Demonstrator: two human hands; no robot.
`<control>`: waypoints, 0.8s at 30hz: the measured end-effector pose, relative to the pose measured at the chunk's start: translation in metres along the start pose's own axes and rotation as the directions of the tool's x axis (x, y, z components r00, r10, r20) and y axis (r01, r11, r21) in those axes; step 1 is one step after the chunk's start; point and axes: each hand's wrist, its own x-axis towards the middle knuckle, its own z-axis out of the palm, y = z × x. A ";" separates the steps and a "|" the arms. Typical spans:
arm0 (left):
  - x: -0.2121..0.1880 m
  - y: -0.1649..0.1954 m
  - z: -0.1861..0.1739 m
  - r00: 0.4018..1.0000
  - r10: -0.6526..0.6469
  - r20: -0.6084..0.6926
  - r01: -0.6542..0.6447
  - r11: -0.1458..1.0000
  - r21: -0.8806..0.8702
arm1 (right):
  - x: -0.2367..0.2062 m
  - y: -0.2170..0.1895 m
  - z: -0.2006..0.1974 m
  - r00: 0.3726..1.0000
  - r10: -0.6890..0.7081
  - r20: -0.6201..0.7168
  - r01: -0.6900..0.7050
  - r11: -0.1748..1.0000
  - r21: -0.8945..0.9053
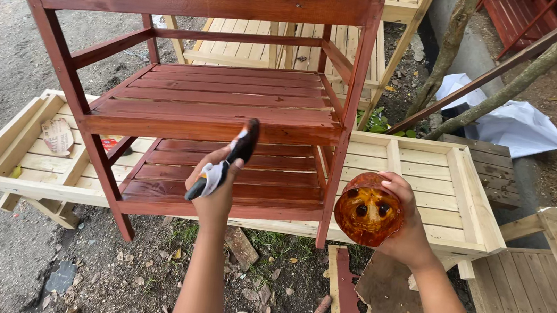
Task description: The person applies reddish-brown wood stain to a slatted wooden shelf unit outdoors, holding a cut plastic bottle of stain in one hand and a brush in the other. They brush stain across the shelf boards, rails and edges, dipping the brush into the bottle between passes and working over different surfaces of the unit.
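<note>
One paintbrush sits clenched in the left hand, its long axis slanting up and to the right, dark bristles touching the front rail of the single red-stained shelf rack. One amber-stained container is gripped by the right hand, tipped so its opening faces the camera.

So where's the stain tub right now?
The tub is in the right hand, lower right of the head view, held tilted in front of the red-stained shelf's right front leg.
</note>
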 end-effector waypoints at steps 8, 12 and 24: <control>0.002 0.134 0.023 0.384 0.410 0.827 -0.377 0.887 -0.265 | 0.033 -0.029 -0.037 0.970 0.020 0.241 -0.021 1.000 0.002; -0.018 0.158 0.067 0.255 0.297 0.920 -0.552 0.826 -0.114 | 0.058 -0.044 -0.051 0.913 0.049 0.405 -0.021 0.997 -0.073; -0.071 0.140 0.130 0.414 0.188 0.891 -0.590 0.800 0.105 | 0.085 -0.066 -0.083 0.830 0.053 0.555 0.077 0.975 -0.208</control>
